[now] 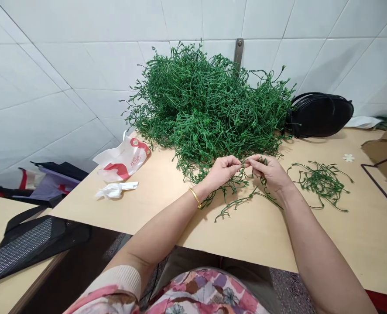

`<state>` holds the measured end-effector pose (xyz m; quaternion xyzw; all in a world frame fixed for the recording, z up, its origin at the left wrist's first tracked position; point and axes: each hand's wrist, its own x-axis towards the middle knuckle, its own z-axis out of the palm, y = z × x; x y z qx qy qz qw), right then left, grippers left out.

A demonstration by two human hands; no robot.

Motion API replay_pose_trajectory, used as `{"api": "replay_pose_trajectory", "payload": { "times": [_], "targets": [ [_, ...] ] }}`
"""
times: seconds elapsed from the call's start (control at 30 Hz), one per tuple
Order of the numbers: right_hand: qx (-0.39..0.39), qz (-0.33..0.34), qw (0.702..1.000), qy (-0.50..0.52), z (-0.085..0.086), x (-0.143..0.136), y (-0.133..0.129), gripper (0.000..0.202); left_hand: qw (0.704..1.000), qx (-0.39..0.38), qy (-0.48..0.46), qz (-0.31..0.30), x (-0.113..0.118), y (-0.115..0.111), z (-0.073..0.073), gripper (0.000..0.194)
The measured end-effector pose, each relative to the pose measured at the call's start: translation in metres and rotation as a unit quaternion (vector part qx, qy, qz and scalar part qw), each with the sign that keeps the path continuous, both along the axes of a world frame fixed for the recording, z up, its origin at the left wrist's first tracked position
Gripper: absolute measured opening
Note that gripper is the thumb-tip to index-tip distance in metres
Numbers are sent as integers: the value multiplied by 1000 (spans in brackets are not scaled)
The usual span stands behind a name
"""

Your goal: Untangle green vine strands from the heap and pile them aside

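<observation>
A big tangled heap of thin green plant stems (209, 100) with small knobbed tips lies against the tiled wall. In front of it my left hand (224, 172) pinches a green stem between thumb and fingers. My right hand (270, 172) meets it fingertip to fingertip, also pinching a green stem; some strands loop through its fingers. Whether both hold the same stem is hard to tell. Below them, loose green stems (235, 203) lie on the table. To the right of my right hand is a smaller pile of green stems (324, 181).
The pale wooden table (239, 240) carries a red and white plastic bag (123, 161) and a crumpled white wrapper (114, 190) at left. At right are a black bag (324, 114), a white flower-shaped piece (348, 158) and cardboard (386, 152). A black mesh bag (26, 244) lies lower left.
</observation>
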<state>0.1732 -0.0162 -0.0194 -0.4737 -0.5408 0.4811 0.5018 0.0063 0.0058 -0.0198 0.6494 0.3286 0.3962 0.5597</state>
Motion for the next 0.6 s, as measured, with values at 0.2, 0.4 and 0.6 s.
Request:
{"api": "replay_pose_trajectory", "payload": {
  "times": [0.2, 0.4, 0.6],
  "targets": [
    [-29, 56, 998, -24, -1, -3, -2, 29, 996, 72, 51, 9, 0, 1, -4, 16],
    [42, 58, 986, -150, 4, -3, -4, 19, 987, 111, 112, 12, 0, 2, -8, 8],
    [121, 13, 905, -407, 0, -7, -3, 18, 974, 142, 168, 53, 3, 0, -10, 7]
  ]
}}
